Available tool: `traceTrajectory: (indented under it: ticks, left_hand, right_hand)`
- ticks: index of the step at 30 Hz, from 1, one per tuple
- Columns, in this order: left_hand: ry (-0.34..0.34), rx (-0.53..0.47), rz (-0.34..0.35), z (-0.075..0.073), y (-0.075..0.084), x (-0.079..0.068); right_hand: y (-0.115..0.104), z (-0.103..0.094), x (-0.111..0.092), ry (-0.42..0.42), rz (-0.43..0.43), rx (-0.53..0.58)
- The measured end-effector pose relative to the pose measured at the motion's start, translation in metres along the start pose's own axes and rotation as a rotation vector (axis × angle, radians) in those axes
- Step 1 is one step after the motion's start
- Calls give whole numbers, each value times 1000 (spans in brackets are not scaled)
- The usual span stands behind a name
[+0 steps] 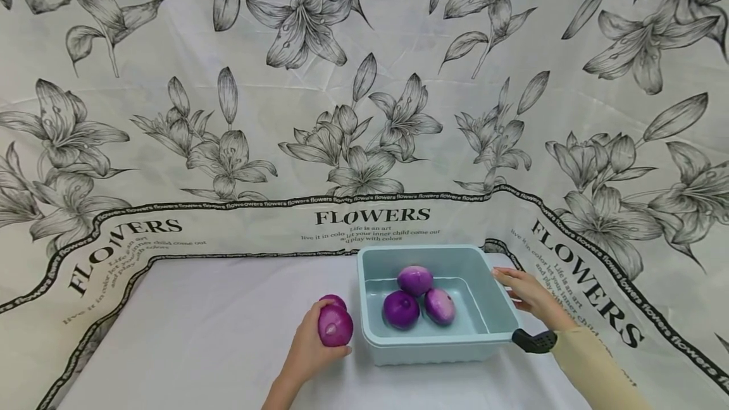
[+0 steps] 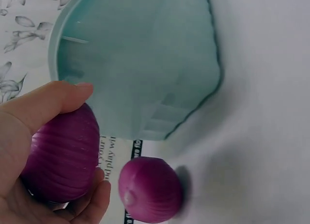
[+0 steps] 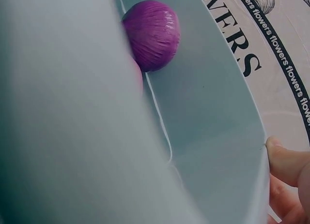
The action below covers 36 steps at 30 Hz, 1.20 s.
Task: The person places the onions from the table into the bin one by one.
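My left hand [image 1: 310, 341] grips a purple onion [image 1: 336, 328], raised beside the left wall of a light blue plastic tub [image 1: 441, 338]. In the left wrist view the thumb lies over the top of this onion [image 2: 65, 156] and the fingers curl beneath it. A second purple onion [image 2: 150, 190] rests on the table just beyond, partly hidden by the held one in the head view. Three purple onions [image 1: 401, 309] sit together inside the tub. At its right side, my right hand [image 1: 529, 293] holds the rim, thumb on the edge and fingers outside the wall.
A white cloth [image 1: 216, 321] covers the table. Behind and to the sides hangs a flower-printed curtain [image 1: 364, 144] with black lettering, its lower edge close to the tub's back. A black strap piece [image 1: 534, 341] shows by the right wrist.
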State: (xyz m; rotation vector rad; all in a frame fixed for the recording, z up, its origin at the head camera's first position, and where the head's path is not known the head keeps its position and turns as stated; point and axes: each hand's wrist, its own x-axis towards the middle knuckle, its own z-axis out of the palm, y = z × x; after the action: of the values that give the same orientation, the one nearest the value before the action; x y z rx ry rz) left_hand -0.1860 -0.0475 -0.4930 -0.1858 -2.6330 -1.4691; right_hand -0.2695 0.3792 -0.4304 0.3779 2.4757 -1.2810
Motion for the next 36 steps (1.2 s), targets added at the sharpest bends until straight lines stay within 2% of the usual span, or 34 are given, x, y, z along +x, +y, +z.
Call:
traceTrajectory:
  ticks: [6,11,20,29,36]
  left_hand:
    - [95,-54,-18,-6,15,6]
    - [117,-80,27,-9,29,15]
    - [72,-102,84,-7,49,27]
    - [-10,-107,132,3,63,27]
    - [-70,-84,157,12,72,34]
  right_hand:
    - [1,2,1,20,5,19]
    - [0,-1,-1,21,5,2]
    - [1,-2,4,5,-2,29]
    - [0,-1,3,-7,-18,25]
    - [2,-1,3,-6,-7,4]
